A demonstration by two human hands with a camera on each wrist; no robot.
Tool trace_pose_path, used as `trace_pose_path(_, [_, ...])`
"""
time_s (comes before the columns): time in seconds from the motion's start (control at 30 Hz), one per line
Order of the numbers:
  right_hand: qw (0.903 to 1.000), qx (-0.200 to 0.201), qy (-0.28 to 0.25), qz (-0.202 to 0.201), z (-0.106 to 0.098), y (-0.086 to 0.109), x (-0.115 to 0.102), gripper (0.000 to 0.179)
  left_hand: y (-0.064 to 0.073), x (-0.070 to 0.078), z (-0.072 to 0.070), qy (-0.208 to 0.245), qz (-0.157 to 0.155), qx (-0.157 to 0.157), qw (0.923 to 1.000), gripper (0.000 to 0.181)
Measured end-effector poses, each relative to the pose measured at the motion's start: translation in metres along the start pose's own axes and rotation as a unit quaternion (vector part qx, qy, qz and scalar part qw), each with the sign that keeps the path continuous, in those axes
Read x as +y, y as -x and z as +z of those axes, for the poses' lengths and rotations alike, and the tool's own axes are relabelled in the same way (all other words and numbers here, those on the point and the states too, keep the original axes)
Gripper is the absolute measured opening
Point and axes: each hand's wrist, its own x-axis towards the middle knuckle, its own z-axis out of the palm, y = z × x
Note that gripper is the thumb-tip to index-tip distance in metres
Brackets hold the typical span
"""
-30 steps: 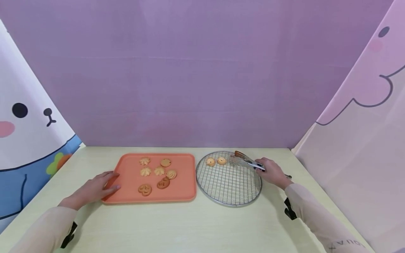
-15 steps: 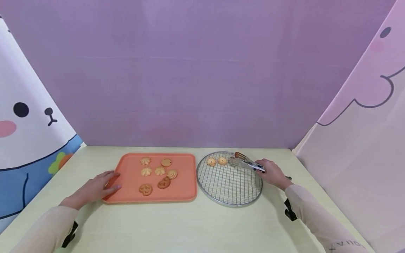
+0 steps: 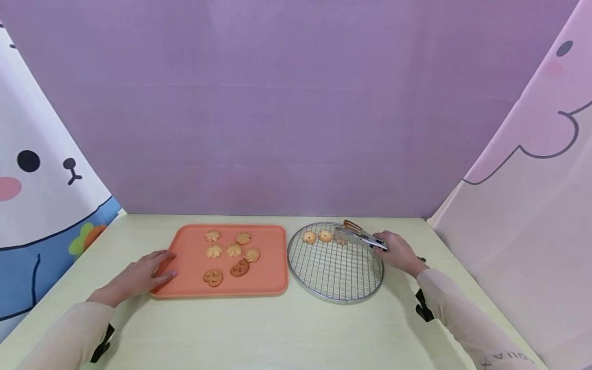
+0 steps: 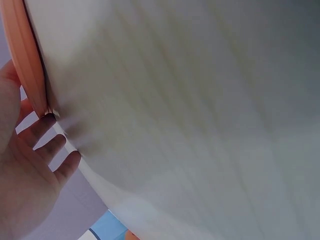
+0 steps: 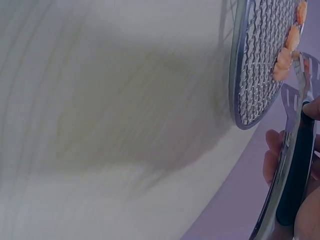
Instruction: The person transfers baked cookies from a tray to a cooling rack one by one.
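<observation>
My right hand [image 3: 396, 251] holds metal tongs [image 5: 295, 170] with dark grips and slotted ends, low over the right side of a round wire rack [image 3: 335, 277]. A cookie [image 3: 341, 240] lies on the mesh right at the tongs' lower end, partly covered by it in the head view. Two ring-shaped cookies [image 3: 325, 236] sit to its left. At the left end of an orange tray [image 3: 263, 285], my left hand [image 3: 139, 275] rests its thumb and fingers over the rim. Several cookies lie on the tray: pale piped ones [image 3: 214, 251], a round one [image 3: 243, 238] and two brown pretzel-shaped ones [image 3: 213, 278].
Tray and rack stand side by side on a pale wooden table [image 3: 296, 334], with a narrow gap between them. A purple backdrop [image 3: 287, 113] rises behind the table. Printed cartoon panels [image 3: 46, 205] flank it on both sides.
The tongs' ends have spread slightly apart at the rack, and the cookie beside them now shows more plainly on the mesh. My left hand keeps its place on the tray.
</observation>
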Motion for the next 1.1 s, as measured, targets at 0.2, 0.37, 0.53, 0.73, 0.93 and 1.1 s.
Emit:
trace_pose_path(0.2, [1.0000,0.000,-0.002,-0.008,-0.001,-0.004,-0.006,0.036,0.000,0.000,0.000,-0.001,0.004,0.002,1.0000,0.070])
trace_pose_path(0.37, [0.9999,-0.010,-0.007,-0.011,0.001,-0.008,-0.017,0.037,-0.001,-0.001,0.000,0.000,0.005,0.001,1.0000,0.070])
trace_pose_path(0.53, [0.9990,-0.030,-0.012,-0.030,0.006,-0.011,-0.030,0.038,-0.002,-0.002,0.001,0.000,0.010,0.005,0.9999,0.069])
trace_pose_path(0.73, [0.9972,-0.048,-0.019,-0.054,0.010,-0.013,-0.048,0.039,-0.003,-0.004,0.003,0.000,0.007,0.004,1.0000,0.069])
trace_pose_path(0.93, [0.9949,-0.072,-0.030,-0.065,0.015,-0.015,-0.065,0.043,-0.003,-0.004,0.003,-0.002,0.007,0.005,1.0000,0.069])
trace_pose_path(1.1, [0.9927,-0.076,-0.016,-0.092,0.018,-0.018,-0.080,0.042,-0.003,-0.003,0.002,-0.003,0.008,0.005,1.0000,0.069])
